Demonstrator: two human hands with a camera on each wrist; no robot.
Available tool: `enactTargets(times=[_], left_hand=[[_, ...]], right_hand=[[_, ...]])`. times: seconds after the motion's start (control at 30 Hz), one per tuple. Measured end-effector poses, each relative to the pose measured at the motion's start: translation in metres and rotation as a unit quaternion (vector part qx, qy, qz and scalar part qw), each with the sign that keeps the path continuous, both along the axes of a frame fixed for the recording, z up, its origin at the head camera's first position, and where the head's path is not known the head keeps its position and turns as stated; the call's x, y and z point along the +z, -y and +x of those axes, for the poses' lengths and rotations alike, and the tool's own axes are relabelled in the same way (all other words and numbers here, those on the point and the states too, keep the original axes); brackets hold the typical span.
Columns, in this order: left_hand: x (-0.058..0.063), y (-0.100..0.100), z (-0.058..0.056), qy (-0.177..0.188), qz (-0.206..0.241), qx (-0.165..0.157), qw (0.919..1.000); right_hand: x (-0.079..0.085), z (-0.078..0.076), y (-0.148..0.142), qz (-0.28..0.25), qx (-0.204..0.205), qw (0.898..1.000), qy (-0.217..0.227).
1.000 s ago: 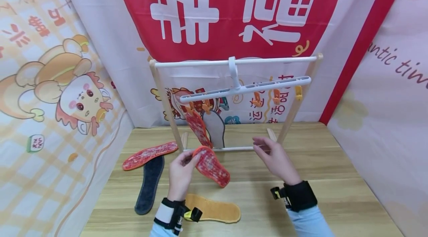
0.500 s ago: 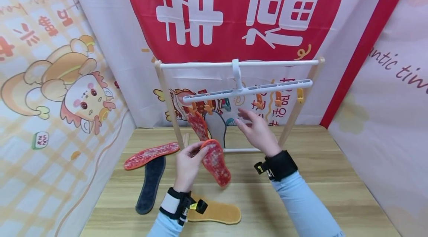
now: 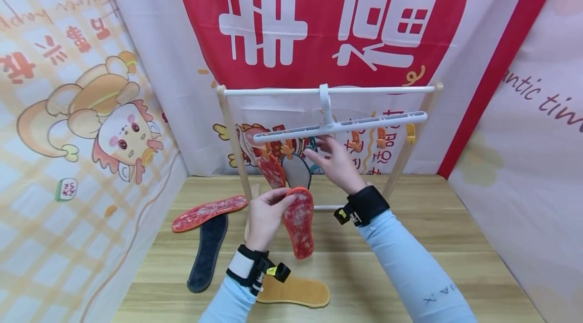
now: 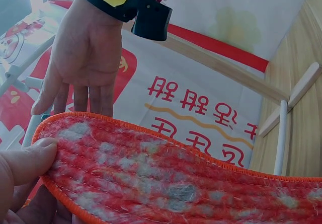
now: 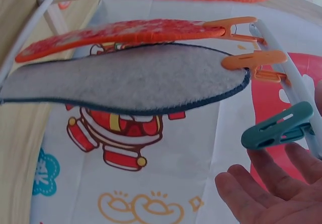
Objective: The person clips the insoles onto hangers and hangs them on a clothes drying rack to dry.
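My left hand pinches a red mottled insole with orange edging by its upper end, thumb in front. The insole hangs down below the hanger. My right hand is raised under the white clip hanger, its fingers extended. In the right wrist view, its fingertips are at a teal clip on the hanger bar; whether they press it cannot be told. Beside that clip, a grey insole with dark edging and another red insole hang from orange clips.
The hanger hooks over the top rail of a wooden stand. More orange clips and a yellow clip hang at its right. On the table lie a red insole, a dark insole and a tan insole.
My right hand has moved left and up from the stand's right side to the teal clip. The left hand has brought the red insole slightly right, and it now hangs more upright.
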State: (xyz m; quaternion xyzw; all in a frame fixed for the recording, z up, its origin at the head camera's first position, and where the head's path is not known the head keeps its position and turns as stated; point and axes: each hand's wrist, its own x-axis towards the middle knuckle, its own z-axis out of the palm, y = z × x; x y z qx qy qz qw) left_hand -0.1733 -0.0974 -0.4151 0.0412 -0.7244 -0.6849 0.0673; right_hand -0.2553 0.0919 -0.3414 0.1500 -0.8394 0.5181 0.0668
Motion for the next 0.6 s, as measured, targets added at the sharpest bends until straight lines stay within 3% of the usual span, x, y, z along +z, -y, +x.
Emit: enactTargets(times=[0.3,0.6], left_hand=[[-0.001,-0.002,-0.014,0.026,0.015,-0.001,0.9995],[0.004,-0.001,-0.024,0.041,0.032,0.011,0.9986]], right_hand=[[0.003,-0.003,0.006,-0.011,-0.026,0.999,0.032],[0.003,-0.003,0.015,-0.058,-0.012,0.998,0.031]])
